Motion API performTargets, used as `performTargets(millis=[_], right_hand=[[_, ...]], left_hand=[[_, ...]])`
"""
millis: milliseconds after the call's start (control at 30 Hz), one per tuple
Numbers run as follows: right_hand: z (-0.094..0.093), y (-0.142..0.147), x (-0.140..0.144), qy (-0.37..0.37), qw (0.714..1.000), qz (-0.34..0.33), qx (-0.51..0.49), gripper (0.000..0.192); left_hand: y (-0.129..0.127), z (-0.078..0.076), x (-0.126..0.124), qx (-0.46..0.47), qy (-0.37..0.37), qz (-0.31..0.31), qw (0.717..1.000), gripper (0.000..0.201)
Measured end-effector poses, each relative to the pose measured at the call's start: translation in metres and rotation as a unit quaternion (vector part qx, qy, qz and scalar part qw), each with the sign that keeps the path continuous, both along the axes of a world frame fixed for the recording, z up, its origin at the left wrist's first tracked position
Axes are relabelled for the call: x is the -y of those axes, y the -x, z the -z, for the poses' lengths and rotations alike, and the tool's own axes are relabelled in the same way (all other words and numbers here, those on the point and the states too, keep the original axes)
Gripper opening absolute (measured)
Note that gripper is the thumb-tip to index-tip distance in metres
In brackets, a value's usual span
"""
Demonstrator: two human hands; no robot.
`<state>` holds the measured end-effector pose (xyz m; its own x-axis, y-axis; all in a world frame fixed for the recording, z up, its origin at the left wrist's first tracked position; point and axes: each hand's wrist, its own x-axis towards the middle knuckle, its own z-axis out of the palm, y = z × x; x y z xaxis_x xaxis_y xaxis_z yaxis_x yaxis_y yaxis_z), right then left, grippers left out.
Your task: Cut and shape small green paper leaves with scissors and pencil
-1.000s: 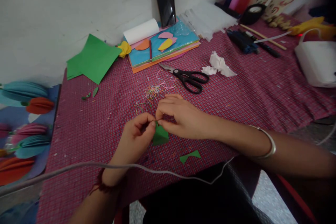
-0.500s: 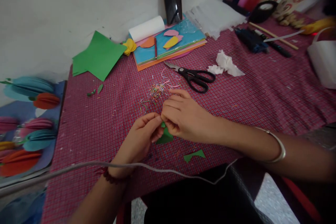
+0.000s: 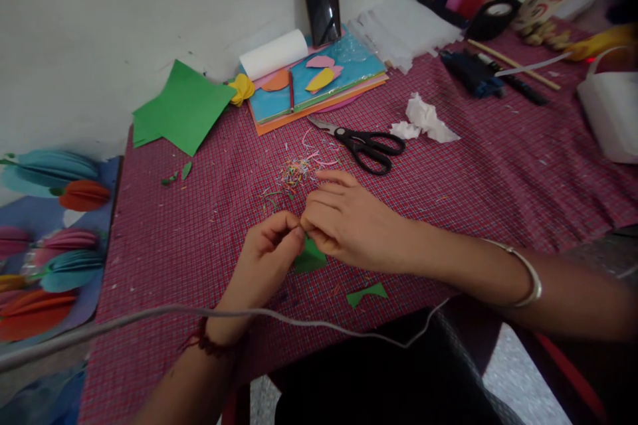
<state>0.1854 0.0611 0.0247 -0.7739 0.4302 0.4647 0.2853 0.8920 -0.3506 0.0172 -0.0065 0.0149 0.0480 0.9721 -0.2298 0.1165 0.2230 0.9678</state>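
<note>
A small green paper piece [image 3: 310, 257] is pinched at its upper edge between the fingertips of the left hand [image 3: 266, 259] and the right hand [image 3: 349, 226], just above the checked tablecloth [image 3: 174, 239] near its front edge; both sets of fingers are closed tightly on it. The paper is judged light, thin and easily creased or torn, so it is best gripped at the edge with 2 fingertips. Black scissors [image 3: 366, 145] lie well apart behind the hands.
</note>
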Motion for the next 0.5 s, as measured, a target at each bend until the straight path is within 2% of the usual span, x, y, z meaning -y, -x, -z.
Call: performTargets(millis=[100,167,267,367,500], right_hand=[[-0.009,-0.012,-0.013,0.074,0.997,-0.021,0.023,0.012],[-0.013,-0.023,-0.023,0.106,0.990,-0.035,0.086,0.012],[-0.015,-0.035,-0.033,0.118,0.979,-0.040,0.162,0.014],[-0.014,-0.033,-0.030,0.168,0.979,-0.050,0.105,0.010],[-0.011,-0.018,-0.016,0.305,0.949,-0.076,0.025,0.012]], left_hand=[[0.003,-0.005,-0.004,0.009,-0.017,-0.044,0.999,0.016],[0.004,-0.007,-0.006,0.026,-0.016,-0.065,0.997,0.014],[0.005,-0.009,-0.006,0.047,0.018,-0.041,0.998,0.018],[0.001,-0.008,-0.005,0.053,0.046,-0.013,0.997,0.022],[-0.004,-0.006,-0.004,0.059,0.055,-0.016,0.997,0.024]])
